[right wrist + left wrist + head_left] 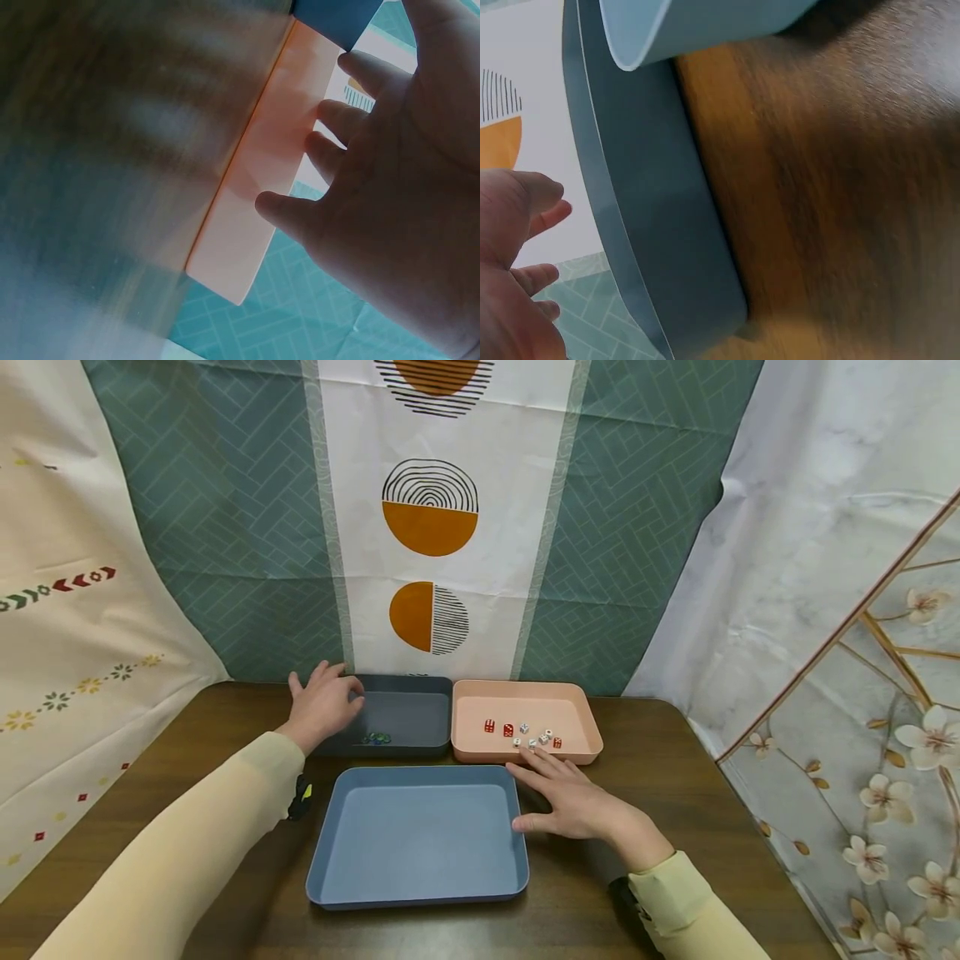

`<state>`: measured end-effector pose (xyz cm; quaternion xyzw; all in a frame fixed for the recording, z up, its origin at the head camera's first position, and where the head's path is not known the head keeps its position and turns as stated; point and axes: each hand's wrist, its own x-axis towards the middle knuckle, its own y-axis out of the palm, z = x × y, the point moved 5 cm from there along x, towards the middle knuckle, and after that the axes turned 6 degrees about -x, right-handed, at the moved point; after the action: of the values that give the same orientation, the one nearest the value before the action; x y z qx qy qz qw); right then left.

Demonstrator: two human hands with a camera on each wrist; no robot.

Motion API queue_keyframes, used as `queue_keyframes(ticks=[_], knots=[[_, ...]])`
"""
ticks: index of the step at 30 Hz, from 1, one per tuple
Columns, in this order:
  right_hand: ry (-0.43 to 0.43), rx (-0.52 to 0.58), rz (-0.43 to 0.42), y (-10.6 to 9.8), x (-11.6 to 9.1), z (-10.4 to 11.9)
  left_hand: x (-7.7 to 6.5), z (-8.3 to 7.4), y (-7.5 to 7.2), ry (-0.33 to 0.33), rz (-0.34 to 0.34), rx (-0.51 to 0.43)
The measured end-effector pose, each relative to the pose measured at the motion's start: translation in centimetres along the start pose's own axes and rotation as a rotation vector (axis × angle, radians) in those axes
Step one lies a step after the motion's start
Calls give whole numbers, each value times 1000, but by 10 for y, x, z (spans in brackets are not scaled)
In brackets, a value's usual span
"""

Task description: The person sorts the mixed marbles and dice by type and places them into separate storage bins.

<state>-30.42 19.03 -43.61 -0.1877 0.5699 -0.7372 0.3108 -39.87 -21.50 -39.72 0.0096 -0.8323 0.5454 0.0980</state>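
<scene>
My left hand (324, 706) hovers over the left end of a dark grey-blue tray (408, 714), its fingers loosely bent, with nothing visible in them. Small green and blue pieces (377, 738) lie near that tray's front wall; their exact kind is too small to tell. Fingers spread, my right hand (566, 797) is at the front edge of a pink tray (525, 697). Red dice (508, 730) and white dice (524, 727) lie in the pink tray, just beyond the fingertips. In the right wrist view, the right fingers (281, 210) appear extended and hold nothing.
A larger blue tray (416, 839) stands in front of the two smaller ones, between my forearms. All three rest on a dark wooden table (630, 743). Patterned cloth (247, 527) hangs behind the table, with more fabric at both sides.
</scene>
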Motion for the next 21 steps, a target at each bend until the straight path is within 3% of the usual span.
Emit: queue_keyframes(ticks=[9,21], knots=[[5,-8,-3,0,0,-1,-16,-1,-8,17,-11,13],[-6,2,-13,-1,1,1,-39,5,-7,72,3,35]])
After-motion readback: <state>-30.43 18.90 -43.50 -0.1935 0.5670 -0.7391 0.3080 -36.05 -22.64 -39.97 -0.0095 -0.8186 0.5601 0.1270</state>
